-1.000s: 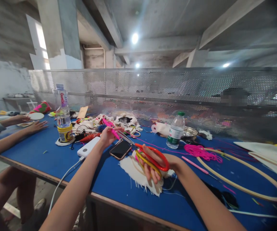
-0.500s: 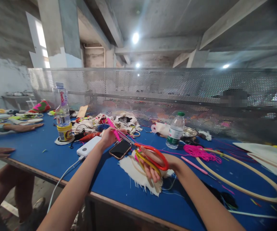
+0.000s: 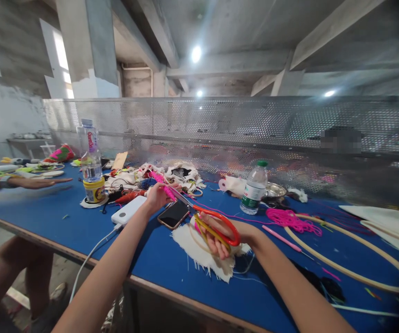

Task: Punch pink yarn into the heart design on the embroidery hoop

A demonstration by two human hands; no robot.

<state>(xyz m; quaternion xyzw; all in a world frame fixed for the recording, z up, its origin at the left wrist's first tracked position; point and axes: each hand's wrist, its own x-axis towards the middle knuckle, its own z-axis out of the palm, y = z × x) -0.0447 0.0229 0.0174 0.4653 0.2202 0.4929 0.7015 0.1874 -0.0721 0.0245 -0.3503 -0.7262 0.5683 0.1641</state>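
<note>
My left hand (image 3: 158,196) is closed around a bright pink yarn piece (image 3: 168,192), held above the table. A pair of scissors (image 3: 220,217) with red and yellow handles is in my right hand (image 3: 216,231), the fingers through the loops. The scissor blades (image 3: 185,200) point left and reach the edge of the pink yarn piece beside my left fingers. Whether the blades touch it I cannot tell. Under my right hand lies a frayed white cloth (image 3: 206,259) with a hoop partly hidden on it. A phone (image 3: 173,215) lies below the blades.
A white power bank (image 3: 128,210) with a cable lies left of my forearm. Bottles (image 3: 91,157) and a green-capped bottle (image 3: 254,187) stand upright. Pink yarn (image 3: 291,221), a punch needle (image 3: 282,238) and a large hoop (image 3: 352,273) lie right. A co-worker's hand (image 3: 45,182) is at left.
The scissors and both my hands have barely shifted. At left, the co-worker's nearer hand has gone from the table edge, and the other hand has moved slightly right.
</note>
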